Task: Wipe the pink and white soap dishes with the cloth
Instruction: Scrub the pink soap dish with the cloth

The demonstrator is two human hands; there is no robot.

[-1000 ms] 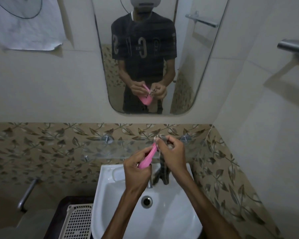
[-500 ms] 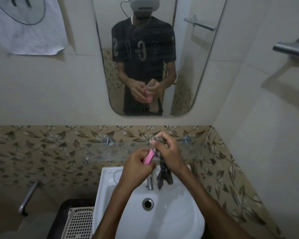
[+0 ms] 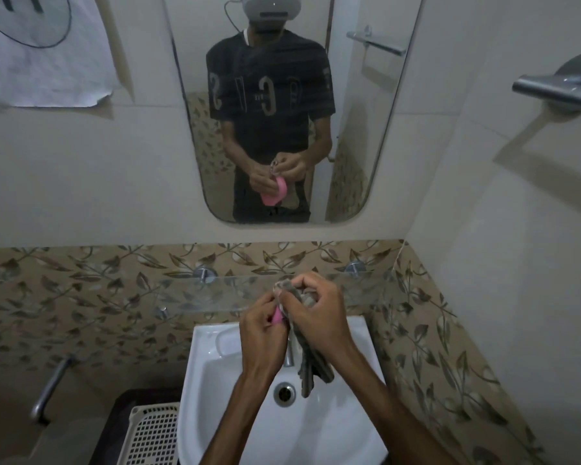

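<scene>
My left hand (image 3: 264,333) grips the pink soap dish (image 3: 277,317) above the basin; only a small pink edge shows between my fingers. My right hand (image 3: 319,317) is closed on a dark grey cloth (image 3: 307,367), pressing its bunched top against the dish while the rest hangs down in front of the tap. In the mirror (image 3: 282,112) the reflection shows the pink dish held edge-down between both hands. No white soap dish is in view.
A white washbasin (image 3: 346,414) with a drain (image 3: 284,393) lies below my hands. A glass shelf (image 3: 215,293) runs along the leaf-patterned wall tiles. A white perforated basket (image 3: 153,434) stands at lower left, a metal bar (image 3: 49,387) further left, and a chrome rail (image 3: 550,85) at upper right.
Both hands have shifted slightly down and stayed together over the basin. The dish has turned in my left hand, so less pink shows, and the cloth has moved along it.
</scene>
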